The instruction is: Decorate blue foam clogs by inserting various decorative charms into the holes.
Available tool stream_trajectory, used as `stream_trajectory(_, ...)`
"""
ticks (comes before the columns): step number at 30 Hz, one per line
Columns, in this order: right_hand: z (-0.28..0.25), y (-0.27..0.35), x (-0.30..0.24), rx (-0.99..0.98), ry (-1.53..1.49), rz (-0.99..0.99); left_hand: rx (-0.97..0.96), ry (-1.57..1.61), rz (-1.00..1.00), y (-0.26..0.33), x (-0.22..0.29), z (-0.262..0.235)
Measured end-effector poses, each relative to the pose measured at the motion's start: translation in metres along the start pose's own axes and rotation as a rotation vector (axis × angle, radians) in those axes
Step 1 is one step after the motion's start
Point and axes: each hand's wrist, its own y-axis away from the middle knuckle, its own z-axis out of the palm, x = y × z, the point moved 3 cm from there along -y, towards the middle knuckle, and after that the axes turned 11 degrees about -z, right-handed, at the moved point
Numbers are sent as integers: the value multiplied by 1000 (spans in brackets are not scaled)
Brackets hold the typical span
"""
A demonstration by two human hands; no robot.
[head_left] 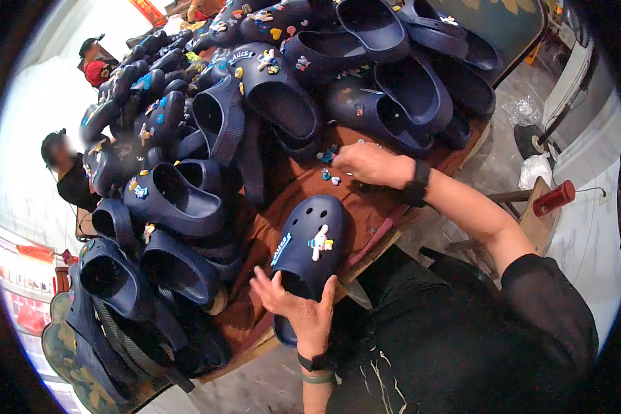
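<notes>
A navy blue foam clog (309,243) lies toe away from me on a brown table (290,186), with two small charms pressed into its top. My left hand (298,307) grips the clog at its heel opening. My right hand (367,164) reaches out to a small scatter of loose shoe charms (330,170) on the table, fingers curled down over them. Whether it holds a charm is hidden under the fingers.
A big heap of navy clogs (255,103), several with coloured charms, covers the far and left side of the table. Two other people (65,169) are at the far left. A wooden stand with a red spool (552,199) sits on the floor at right.
</notes>
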Motion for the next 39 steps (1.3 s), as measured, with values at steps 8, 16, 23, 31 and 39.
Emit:
stream_trajectory(8,28,-35,-6,-86,172,-77,-46,-86,8,7,-9,9)
stream_trajectory(16,28,-35,-7,-118,194,-145,3,-110,71,5,-10,17)
stream_trajectory(23,1,-62,-89,-250,69,-431,-14,-133,23,-7,-12,11)
stream_trajectory(31,23,-48,-109,-235,140,-608,106,-171,14,14,-16,25)
stream_trajectory(39,34,-43,-92,36,-388,-393,-7,-63,-13,16,-8,17)
